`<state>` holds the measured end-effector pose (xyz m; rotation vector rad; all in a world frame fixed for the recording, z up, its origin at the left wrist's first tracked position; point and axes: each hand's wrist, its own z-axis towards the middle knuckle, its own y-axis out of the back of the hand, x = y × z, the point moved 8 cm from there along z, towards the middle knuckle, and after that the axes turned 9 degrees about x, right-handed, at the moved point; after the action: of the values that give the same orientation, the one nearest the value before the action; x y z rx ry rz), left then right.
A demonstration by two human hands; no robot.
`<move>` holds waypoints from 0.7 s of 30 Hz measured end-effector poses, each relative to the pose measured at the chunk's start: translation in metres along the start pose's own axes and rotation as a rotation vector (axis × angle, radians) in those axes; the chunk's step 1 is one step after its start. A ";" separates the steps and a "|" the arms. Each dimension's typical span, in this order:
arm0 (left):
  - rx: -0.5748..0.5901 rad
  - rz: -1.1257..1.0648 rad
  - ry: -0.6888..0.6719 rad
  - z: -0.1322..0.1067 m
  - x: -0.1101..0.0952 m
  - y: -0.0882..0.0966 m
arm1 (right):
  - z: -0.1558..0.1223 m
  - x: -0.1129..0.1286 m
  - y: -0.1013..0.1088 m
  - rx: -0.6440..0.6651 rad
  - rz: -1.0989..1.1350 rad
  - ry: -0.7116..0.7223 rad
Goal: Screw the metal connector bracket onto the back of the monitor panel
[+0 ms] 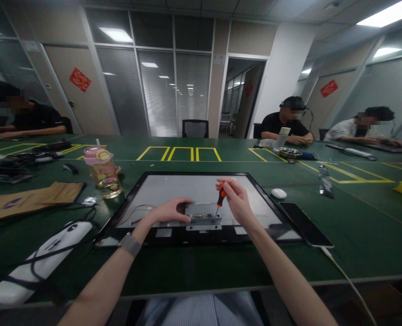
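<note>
A flat monitor panel (153,190) lies face down on the green table, its grey metal back up inside a black frame. Near its front edge sits a small metal circuit box (203,216) with connector ports. My left hand (169,211) rests on the left end of that box, fingers curled over it. My right hand (236,199) pinches a screwdriver (220,198) with a red and black handle, held upright with its tip down on the box's right side. Thin coloured wires (133,213) run over the panel to the left of my left hand.
A pink-lidded bottle (102,172) stands left of the panel by a brown paper bag (31,197). A white mouse (279,193) and a black phone (304,223) on a cable lie to the right. A white cover (38,262) with black cables sits front left. Other people sit at the far side.
</note>
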<state>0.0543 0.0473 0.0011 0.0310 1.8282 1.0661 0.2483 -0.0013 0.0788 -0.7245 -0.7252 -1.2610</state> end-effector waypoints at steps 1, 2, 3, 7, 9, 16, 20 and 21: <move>-0.001 0.003 0.001 0.000 -0.001 0.000 | 0.000 0.000 -0.001 0.012 0.012 0.000; -0.001 0.004 0.002 -0.001 -0.002 0.000 | 0.000 0.001 -0.002 0.024 0.029 0.008; -0.001 0.003 0.003 -0.001 -0.003 0.000 | 0.000 0.003 -0.004 0.033 0.042 0.022; 0.004 -0.009 0.015 -0.001 -0.005 0.000 | 0.000 0.011 -0.005 0.033 0.004 0.073; 0.001 -0.009 0.016 -0.002 -0.004 0.000 | -0.001 0.012 -0.004 0.020 -0.042 0.082; 0.002 -0.017 0.020 -0.002 -0.005 0.000 | 0.000 0.004 -0.002 0.011 -0.057 0.004; 0.002 -0.013 0.016 -0.002 -0.005 0.000 | 0.000 0.013 -0.003 0.008 -0.116 0.083; 0.002 -0.013 0.015 -0.002 -0.004 0.000 | -0.001 0.014 -0.003 0.010 -0.126 0.090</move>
<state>0.0551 0.0445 0.0043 0.0125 1.8409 1.0584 0.2472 -0.0102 0.0896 -0.6178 -0.7115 -1.3944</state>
